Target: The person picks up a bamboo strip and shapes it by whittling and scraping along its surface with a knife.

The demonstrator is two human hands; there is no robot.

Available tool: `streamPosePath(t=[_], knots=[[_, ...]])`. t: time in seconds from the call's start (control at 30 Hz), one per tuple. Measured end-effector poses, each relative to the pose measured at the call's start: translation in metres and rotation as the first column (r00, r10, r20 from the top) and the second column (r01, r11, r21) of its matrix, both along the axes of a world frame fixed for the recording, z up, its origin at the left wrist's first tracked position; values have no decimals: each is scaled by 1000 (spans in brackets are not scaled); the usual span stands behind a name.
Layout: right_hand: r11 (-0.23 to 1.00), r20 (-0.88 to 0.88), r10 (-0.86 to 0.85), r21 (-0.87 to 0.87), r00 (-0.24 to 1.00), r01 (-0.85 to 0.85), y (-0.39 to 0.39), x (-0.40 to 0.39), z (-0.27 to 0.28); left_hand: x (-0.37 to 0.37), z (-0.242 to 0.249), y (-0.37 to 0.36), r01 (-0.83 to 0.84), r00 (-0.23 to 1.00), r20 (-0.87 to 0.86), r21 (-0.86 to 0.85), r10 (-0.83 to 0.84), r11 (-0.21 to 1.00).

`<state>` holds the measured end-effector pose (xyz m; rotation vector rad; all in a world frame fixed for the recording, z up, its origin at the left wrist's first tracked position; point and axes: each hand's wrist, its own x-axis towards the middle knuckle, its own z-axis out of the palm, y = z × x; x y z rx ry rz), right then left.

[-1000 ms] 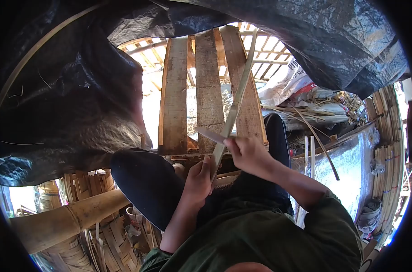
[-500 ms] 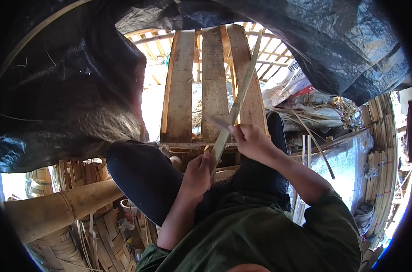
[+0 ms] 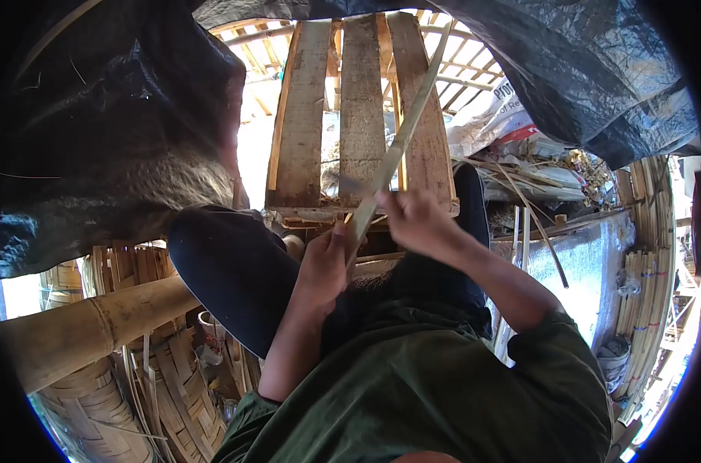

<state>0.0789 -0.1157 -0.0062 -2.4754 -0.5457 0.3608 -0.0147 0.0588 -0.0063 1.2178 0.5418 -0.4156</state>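
- Bamboo strip [image 3: 401, 139], long, thin and pale, runs from the worker's lap up and away across a wooden pallet [image 3: 362, 116], its far end rising past the pallet's top edge toward the black tarpaulin [image 3: 111, 116] overhead.
- Left hand [image 3: 323, 262] is closed around the strip's near end, just above the knees, apparently to anchor it so the length stays taut and steady.
- Right hand [image 3: 416, 220] is clenched on the handle of a knife [image 3: 356, 186]; its blurred blade reaches left and meets the strip just above the left hand, a placement that suggests the edge is shaving or splitting the strip along its length.
- Both knees, in dark trousers, bracket the work: the left knee [image 3: 227, 270] sits beside the left hand, likely bracing the forearm.
- Pallet leans in front of the seated person, its lower edge just beyond the hands, so it backs the strip as it extends outward.
- Thick bamboo pole [image 3: 88, 332] lies to the left, over woven bamboo baskets [image 3: 173, 386] stacked low near the floor.
- Bundled bamboo slats [image 3: 651, 255] stand along the right edge, well apart from the hands, beside a printed white sack [image 3: 497, 116] and loose debris.
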Motion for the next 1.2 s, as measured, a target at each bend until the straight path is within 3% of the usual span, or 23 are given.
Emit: streamPosePath(t=[0.07, 0.1, 0.13, 0.17, 0.23, 0.27, 0.37, 0.4, 0.5, 0.53, 0.57, 0.63, 0.67, 0.7, 0.77, 0.8, 0.83, 0.93, 0.97, 1.03, 1.07, 1.17, 1.2], knots=[[997, -96, 41, 69, 995, -34, -10, 0, -29, -1, 1, 2, -11, 1000, -30, -17, 11, 1000], [993, 251, 117, -21, 961, -116, -30, 23, -53, 0, 1, 1, -4, 1000, -12, -38, 4, 999], [977, 560, 213, -135, 801, -166, -40, 35, -66, -2, 1, 0, -3, 1000, 8, -60, 4, 998], [967, -18, -255, 23, 967, 255, -10, 32, 11, -3, 1, -1, -9, 1000, 6, -58, 9, 998], [984, 226, 149, -126, 963, -123, 2, -7, -6, -1, 2, -1, -27, 1000, -14, -85, 26, 996], [973, -190, 102, 225, 977, -58, 9, -25, -1, -1, 0, 0, -31, 999, -23, -79, 29, 996], [997, -159, 70, 24, 985, -67, 4, -9, 0, 0, -4, 1, -110, 992, -66, -96, 104, 989], [989, -1, -131, 65, 991, 131, -3, 4, -3, 0, -1, 1, -63, 997, -44, -101, 59, 993], [999, 145, 51, -8, 988, -50, 2, -11, 6, 3, 0, -2, -40, 999, -23, -112, 38, 993], [979, -67, -6, 205, 998, 19, 9, -25, 2, 1, 0, -2, -61, 998, -38, -125, 56, 990], [978, -80, -13, 208, 997, 29, 7, -25, 2, 0, -2, -2, -55, 998, -50, -121, 49, 991], [993, 56, 84, -85, 995, -79, -4, -3, 9, 0, -9, -4, -34, 999, -34, -44, 33, 998], [985, 64, -168, 57, 984, 165, -11, 16, -2, 0, -8, -4, -38, 999, -27, -50, 36, 998], [969, 62, -247, 32, 967, 246, -18, 32, -9, -1, -6, -3, -20, 1000, -19, -59, 19, 998], [999, -12, -13, -45, 1000, 13, -4, 4, 14, 4, -1, -4, -4, 1000, -5, -65, 4, 998], [998, -214, -6, 60, 977, 19, 2, -10, 13, 5, 1, -5, 2, 1000, -17, 18, -2, 1000], [998, -229, -12, 58, 973, 26, -1, -9, 7, 3, 2, -7, 15, 999, -36, 99, -12, 995], [955, -55, -292, 42, 955, 295, -15, 30, 4, 3, -3, -15, 21, 1000, -8, 226, -20, 974], [956, -47, -288, 40, 957, 290, -16, 28, -1, 3, 0, -14, 15, 1000, -1, 222, -15, 975], [968, 255, -221, 172, 941, 180, -11, 19, -11, 0, 7, -9, 47, 999, 5, 173, -49, 984], [967, 35, -230, 122, 973, 224, -18, 21, -3, -1, 1, -9, 51, 999, 3, 174, -52, 983], [962, -176, -268, 4, 947, 273, -21, 34, 17, -3, -4, -12, 31, 993, 101, 251, -58, 967], [955, -46, -272, 106, 961, 276, -20, 26, 1, -2, 3, -12, 19, 998, 50, 221, -30, 975]])
